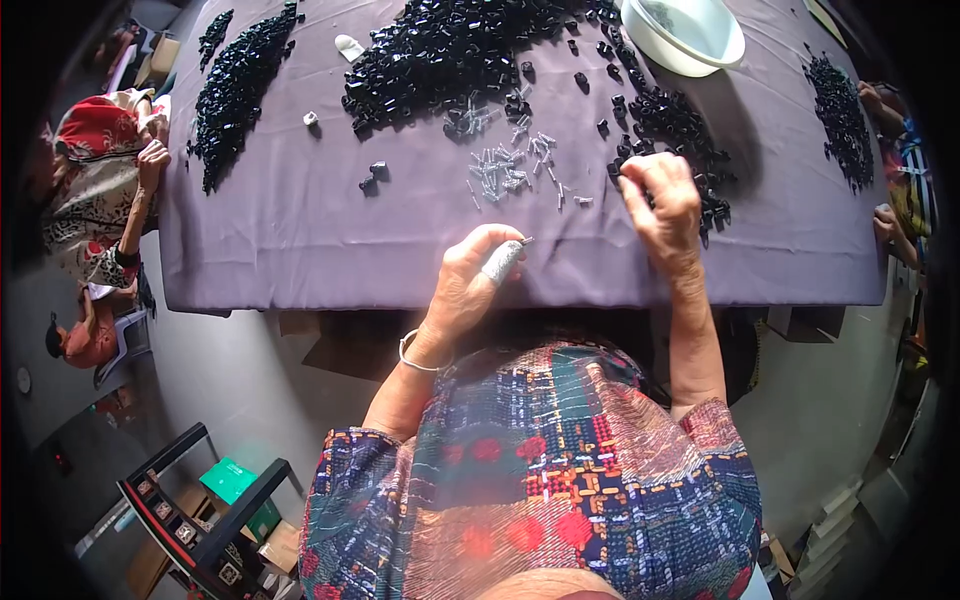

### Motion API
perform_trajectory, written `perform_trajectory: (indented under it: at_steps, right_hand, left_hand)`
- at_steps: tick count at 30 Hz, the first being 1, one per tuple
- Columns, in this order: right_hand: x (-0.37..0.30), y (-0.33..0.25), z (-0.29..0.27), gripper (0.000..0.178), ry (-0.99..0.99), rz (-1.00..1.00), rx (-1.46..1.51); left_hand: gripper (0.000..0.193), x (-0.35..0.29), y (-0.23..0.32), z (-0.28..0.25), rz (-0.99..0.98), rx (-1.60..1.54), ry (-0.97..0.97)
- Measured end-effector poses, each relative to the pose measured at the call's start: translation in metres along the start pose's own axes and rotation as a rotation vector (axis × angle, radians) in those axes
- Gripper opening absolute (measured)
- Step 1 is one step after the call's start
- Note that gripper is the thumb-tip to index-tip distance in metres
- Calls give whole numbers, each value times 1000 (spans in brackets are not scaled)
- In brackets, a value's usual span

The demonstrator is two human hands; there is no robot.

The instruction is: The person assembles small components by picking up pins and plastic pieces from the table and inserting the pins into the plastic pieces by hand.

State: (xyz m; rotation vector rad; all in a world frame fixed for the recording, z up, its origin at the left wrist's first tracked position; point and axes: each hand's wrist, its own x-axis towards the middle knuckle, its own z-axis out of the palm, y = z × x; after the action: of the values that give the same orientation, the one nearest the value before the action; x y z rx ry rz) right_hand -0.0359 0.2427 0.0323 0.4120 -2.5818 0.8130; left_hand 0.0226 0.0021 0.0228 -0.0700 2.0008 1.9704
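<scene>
My left hand (468, 275) is above the near edge of the table, its thumb and fingers pinched on a small, thin, shiny piece (529, 240). A whitish wrap (502, 262) covers one of its digits. Close by on the cloth lie several clear, slim pieces (500, 172) in a loose scatter. Over at the right, my right hand (662, 205) has its fingers curled together at the edge of a pile of small black parts (678, 125). Whatever sits between those fingertips is hidden.
A large heap of black parts (440, 65) fills the far middle, with another heap (240, 85) at the left and one (838, 115) at the right. A white bowl (690, 62) stands far right on the purple cloth (400, 230). Other people (105, 180) sit at both sides.
</scene>
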Motion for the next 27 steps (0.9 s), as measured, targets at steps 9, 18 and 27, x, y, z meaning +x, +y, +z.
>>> perform_trajectory:
  at_steps: [9,18,27]
  right_hand:
    - [12,16,7,25,-177,-78,-244]
    - [-3,-12,2,25,-142,293,626]
    - [-16,-33,6,20,-222,518,1068]
  left_hand:
    - [14,0,-8,3,31,1,5]
    - [15,-3,-6,4,16,31,21]
    - [14,-1,-1,4,21,15,10]
